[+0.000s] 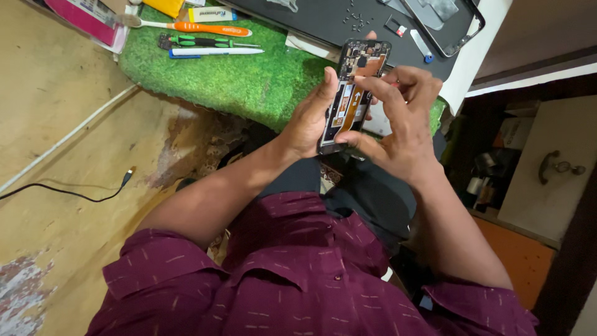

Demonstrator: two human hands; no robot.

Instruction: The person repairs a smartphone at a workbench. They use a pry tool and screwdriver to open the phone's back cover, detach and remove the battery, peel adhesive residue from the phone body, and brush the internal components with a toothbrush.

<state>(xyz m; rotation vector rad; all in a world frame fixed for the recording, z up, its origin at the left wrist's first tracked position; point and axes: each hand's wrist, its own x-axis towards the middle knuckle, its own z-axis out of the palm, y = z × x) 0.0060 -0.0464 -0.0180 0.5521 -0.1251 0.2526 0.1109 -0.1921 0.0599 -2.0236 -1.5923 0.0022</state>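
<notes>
I hold an opened smartphone [356, 81] with its back cover off, showing the circuit board and copper-coloured parts. My left hand [309, 118] grips its left edge and lower end from below, thumb along the side. My right hand [401, 127] cups the right side, with the index finger and thumb pressing on the middle of the exposed interior. The phone hangs over my lap, just in front of a green grass-like mat [217, 74].
On the mat lie an orange-handled toothbrush [199, 27], a green-and-black screwdriver [199, 41] and a white pen-like tool [214, 52]. A dark work pad [323, 18] holds several tiny screws [356, 20] and a phone frame [451, 25]. A black cable [74, 193] crosses the floor at left.
</notes>
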